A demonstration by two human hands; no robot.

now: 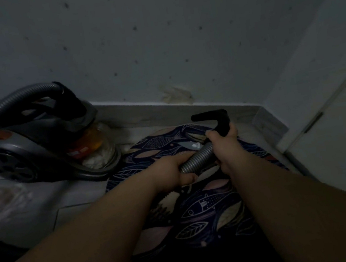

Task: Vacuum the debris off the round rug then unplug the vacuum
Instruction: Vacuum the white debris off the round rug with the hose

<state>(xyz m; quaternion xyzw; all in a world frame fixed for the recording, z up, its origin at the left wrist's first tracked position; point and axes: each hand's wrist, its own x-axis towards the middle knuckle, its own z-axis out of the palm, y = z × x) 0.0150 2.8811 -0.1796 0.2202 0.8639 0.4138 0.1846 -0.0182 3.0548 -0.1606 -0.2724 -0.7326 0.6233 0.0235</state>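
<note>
The left hand [173, 170] and right hand [223, 146] both gripped the hose [198, 156], its nozzle [212, 118] raised over the rug's [212, 209] far edge, where a pale scrap [194, 145] lay uncollected; the vacuum [42, 138] stood by the left edge, unplugging seemingly yet to come.

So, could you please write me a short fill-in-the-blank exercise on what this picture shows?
1. The ribbed grey hose is gripped by the left hand and right hand, the ____ hand being nearer its curved black nozzle.
2. The dark grey canister vacuum stands to the ____ of both hands.
3. The dark round rug is printed with leaves and ____.
Missing words: right; left; fish.
</note>
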